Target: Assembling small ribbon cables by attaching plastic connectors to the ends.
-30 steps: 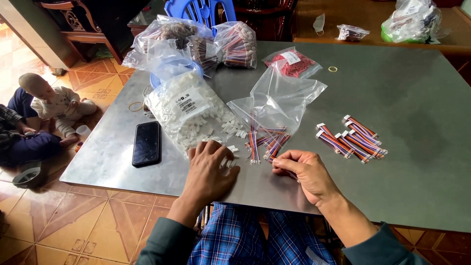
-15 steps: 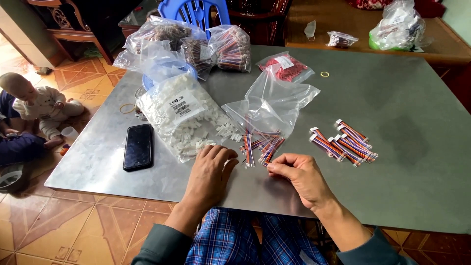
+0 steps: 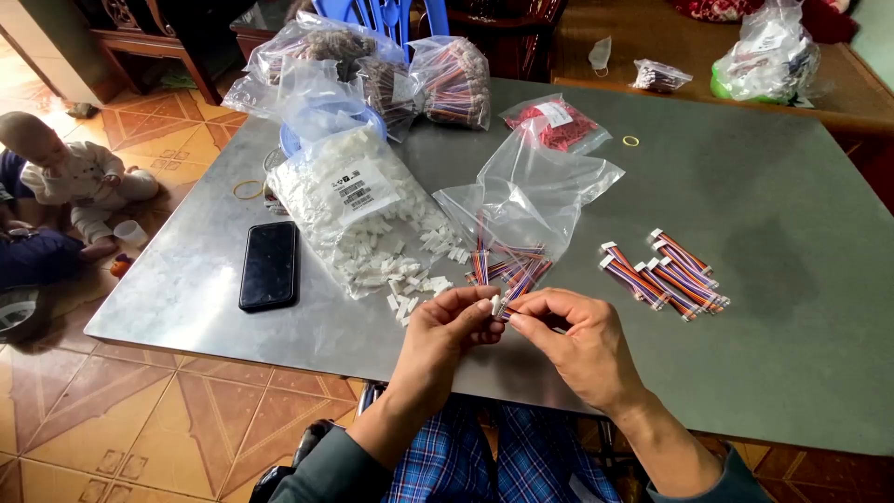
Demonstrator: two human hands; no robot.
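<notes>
Pinching a small white plug between thumb and finger, the left hand sits just above the near edge of the grey desk. The right hand is right beside it, fingers closed on the end of a striped wire piece, and the two hands meet at the plug. The plug is tiny, so I cannot tell if the wire is already in it. Just behind the hands lie more loose white plugs spilled from a big clear bag of white plugs. A clear bag of wires lies open beside it, with striped wires sticking out. To the right, a small heap of done wires with white ends rests on the desk. A black phone lies flat to the left. More bags sit at the far side.
</notes>
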